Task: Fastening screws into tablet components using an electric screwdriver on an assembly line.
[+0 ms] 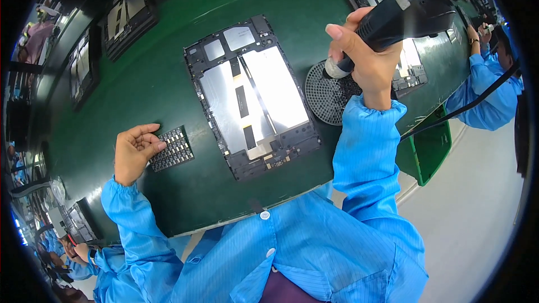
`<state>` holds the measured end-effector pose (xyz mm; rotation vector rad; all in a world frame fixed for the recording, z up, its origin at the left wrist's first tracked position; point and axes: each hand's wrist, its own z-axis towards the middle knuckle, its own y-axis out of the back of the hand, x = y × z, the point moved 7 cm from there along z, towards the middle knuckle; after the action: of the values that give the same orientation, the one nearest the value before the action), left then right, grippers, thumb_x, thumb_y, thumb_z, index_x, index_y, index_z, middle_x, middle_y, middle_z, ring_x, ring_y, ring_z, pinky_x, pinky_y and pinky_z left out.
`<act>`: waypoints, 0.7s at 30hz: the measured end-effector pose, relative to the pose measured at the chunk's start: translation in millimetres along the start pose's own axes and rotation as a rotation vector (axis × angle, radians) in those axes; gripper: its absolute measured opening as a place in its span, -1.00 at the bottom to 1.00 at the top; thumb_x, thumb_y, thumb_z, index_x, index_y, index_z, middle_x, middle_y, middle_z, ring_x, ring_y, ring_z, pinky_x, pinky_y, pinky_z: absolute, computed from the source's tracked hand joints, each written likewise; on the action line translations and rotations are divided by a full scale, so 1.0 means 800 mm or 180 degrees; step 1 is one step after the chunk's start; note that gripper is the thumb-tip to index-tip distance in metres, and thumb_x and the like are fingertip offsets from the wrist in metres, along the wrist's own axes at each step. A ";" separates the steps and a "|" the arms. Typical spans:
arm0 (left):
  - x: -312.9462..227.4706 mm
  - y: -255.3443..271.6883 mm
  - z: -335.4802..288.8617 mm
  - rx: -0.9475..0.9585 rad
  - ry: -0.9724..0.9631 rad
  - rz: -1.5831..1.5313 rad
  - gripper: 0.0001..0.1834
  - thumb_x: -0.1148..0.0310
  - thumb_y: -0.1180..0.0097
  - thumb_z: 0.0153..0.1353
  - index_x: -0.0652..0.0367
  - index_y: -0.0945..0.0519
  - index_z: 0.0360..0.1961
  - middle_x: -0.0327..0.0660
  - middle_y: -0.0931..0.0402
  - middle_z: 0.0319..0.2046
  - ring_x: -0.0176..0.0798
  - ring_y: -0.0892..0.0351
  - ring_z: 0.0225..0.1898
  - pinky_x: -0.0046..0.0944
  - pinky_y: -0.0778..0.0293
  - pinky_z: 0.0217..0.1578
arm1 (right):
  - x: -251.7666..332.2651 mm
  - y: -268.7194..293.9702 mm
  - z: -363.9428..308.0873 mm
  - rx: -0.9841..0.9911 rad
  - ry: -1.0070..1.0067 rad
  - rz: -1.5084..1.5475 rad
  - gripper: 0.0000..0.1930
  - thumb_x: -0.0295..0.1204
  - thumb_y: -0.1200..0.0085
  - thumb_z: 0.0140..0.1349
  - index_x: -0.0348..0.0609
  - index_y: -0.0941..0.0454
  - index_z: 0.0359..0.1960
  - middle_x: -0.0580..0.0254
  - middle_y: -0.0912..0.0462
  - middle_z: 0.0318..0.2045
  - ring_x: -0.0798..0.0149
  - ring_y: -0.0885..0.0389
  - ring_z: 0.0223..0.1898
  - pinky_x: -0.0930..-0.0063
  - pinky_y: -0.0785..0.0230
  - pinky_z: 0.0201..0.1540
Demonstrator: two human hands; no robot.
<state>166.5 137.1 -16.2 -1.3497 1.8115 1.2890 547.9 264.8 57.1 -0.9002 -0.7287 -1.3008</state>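
Note:
My right hand [373, 59] is wrapped round a black electric screwdriver [401, 19], which slants down to the left. The screwdriver's lower end is over a round perforated tray [323, 101] that has small dark pieces on it, perhaps screws. My left hand [135, 148] pinches the upper left edge of a small sheet [173, 149] covered in rows of dark and pale little pieces. Between my hands lies an opened tablet-like device [252, 95], with silver plates, black strips and a dark frame. Neither hand touches it.
More opened devices lie at the far left [128, 19] and on the right [412, 67]. A green bin [429, 151] stands below the table's right edge, near a black cable [466, 109]. Co-workers in blue sleeves [485, 98] sit at both sides.

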 end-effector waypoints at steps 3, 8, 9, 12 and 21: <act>0.002 0.005 -0.002 0.0013 -0.0056 0.0110 -0.75 0.70 -0.20 -0.05 0.43 -0.54 -0.26 -0.28 -0.49 -0.52 -0.52 -0.44 -0.47 -0.56 -0.40 -0.44 | -0.002 -0.005 0.001 0.0059 -0.0037 -0.0020 -0.76 -0.56 -0.30 -0.08 -0.25 -0.48 -0.39 0.27 -0.54 -0.68 0.44 -0.50 -0.71 0.62 -0.31 -0.63; -0.002 0.018 -0.004 -0.0246 -0.0363 0.0885 -0.78 0.58 -0.30 -0.12 0.33 -0.61 -0.36 -0.29 -0.51 -0.60 -0.51 -0.42 -0.54 -0.47 -0.38 -0.51 | 0.015 -0.015 -0.004 -0.0186 -0.0270 0.0171 -0.68 -0.62 -0.30 -0.14 -0.17 -0.45 -0.33 0.29 -0.49 -0.66 0.40 -0.46 -0.70 0.57 -0.32 -0.61; -0.008 0.016 -0.003 -0.0356 -0.0459 0.1085 -0.79 0.55 -0.32 -0.15 0.31 -0.62 -0.41 -0.26 -0.52 -0.62 -0.49 -0.43 -0.56 -0.44 -0.38 -0.52 | 0.027 -0.018 -0.003 -0.0168 -0.0121 0.0202 -0.68 -0.62 -0.27 -0.11 -0.16 -0.44 -0.30 0.28 -0.49 -0.67 0.40 -0.45 -0.71 0.56 -0.31 -0.61; -0.018 0.010 -0.006 -0.0833 -0.0640 0.1327 -0.84 0.56 -0.30 -0.18 0.30 -0.62 -0.49 -0.16 -0.55 -0.63 -0.38 -0.48 -0.60 -0.38 -0.40 -0.53 | 0.054 -0.056 0.000 0.0107 0.0090 0.0477 -0.67 -0.62 -0.25 -0.09 -0.16 -0.42 -0.27 0.28 -0.49 -0.67 0.40 -0.44 -0.71 0.56 -0.31 -0.61; -0.029 -0.047 -0.048 -0.1002 -0.2144 0.0373 -0.85 0.66 -0.19 -0.22 0.26 -0.51 -0.57 -0.16 -0.53 -0.52 -0.23 -0.55 -0.50 -0.33 -0.45 -0.50 | 0.046 -0.232 0.003 0.1155 0.0037 0.0879 -0.75 -0.60 -0.28 -0.08 -0.30 -0.47 -0.36 0.30 -0.54 -0.68 0.49 -0.48 -0.70 0.69 -0.28 -0.64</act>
<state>214.0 110.1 4.5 -0.7989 1.2642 1.8701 369.8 242.9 116.7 -0.6698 -0.7711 -0.8929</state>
